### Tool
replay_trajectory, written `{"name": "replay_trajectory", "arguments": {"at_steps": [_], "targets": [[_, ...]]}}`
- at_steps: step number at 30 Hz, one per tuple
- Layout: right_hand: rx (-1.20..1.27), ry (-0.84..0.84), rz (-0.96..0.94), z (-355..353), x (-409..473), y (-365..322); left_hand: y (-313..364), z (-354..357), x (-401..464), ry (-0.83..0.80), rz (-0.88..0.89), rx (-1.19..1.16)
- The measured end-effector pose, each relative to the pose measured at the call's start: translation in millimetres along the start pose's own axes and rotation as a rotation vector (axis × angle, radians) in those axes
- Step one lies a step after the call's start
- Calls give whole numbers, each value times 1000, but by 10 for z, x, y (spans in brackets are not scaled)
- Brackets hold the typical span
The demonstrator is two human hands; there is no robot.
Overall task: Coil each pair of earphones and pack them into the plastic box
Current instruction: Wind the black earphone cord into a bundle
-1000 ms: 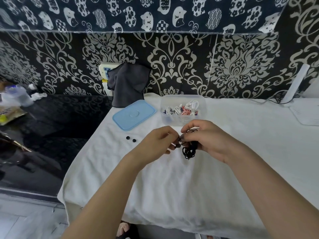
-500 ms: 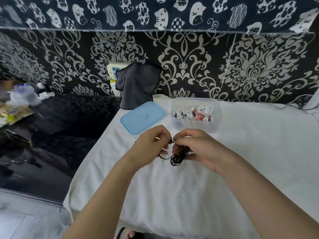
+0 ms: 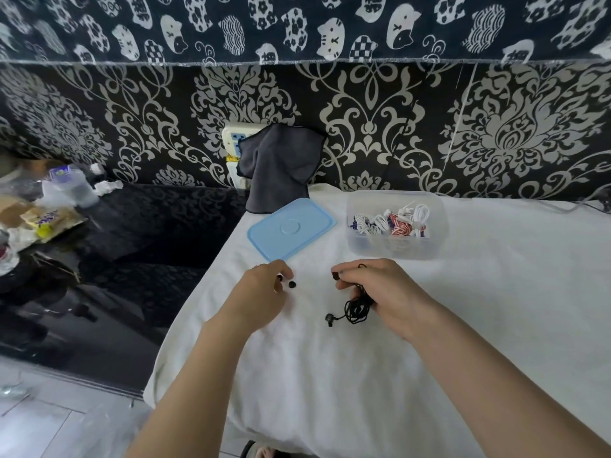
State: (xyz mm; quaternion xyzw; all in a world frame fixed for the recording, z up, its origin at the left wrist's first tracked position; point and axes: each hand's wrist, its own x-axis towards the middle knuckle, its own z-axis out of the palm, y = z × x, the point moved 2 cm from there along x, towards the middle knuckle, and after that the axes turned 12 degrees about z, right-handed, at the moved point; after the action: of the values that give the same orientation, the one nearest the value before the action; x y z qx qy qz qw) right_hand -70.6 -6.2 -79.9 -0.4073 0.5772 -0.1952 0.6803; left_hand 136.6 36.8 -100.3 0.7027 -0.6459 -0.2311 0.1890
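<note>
1. While the right hand (image 3: 383,292) is curling its fingers round a coiled bundle of black earphones (image 3: 357,309), one earbud (image 3: 329,319) is dangling out to the left onto the white cloth (image 3: 363,375), and another is showing at the fingertips.
2. The left hand (image 3: 261,292) is reaching down with bent fingers, pinching a small black ear tip (image 3: 279,278) — a second ear tip (image 3: 292,284) is lying just beside it.
3. Farther back, the clear plastic box (image 3: 396,249) is sitting open, holding coiled white and striped earphones (image 3: 393,223).
4. The blue lid (image 3: 291,228) is lying flat left of the box — a dark cloth (image 3: 277,166) is hanging behind it.
</note>
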Motion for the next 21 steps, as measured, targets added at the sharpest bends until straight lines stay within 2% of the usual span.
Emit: {"name": "replay_trajectory", "arguments": {"at_steps": [12,16,21], "targets": [[72,1,-55,28,-18,-24,11,104,54,91,49,53],[61,16,-69,30,-12,-23,66,90,93,113,66,176],[70,14,-114,-13,-10,-156,111,120,100,56,43,185]]}}
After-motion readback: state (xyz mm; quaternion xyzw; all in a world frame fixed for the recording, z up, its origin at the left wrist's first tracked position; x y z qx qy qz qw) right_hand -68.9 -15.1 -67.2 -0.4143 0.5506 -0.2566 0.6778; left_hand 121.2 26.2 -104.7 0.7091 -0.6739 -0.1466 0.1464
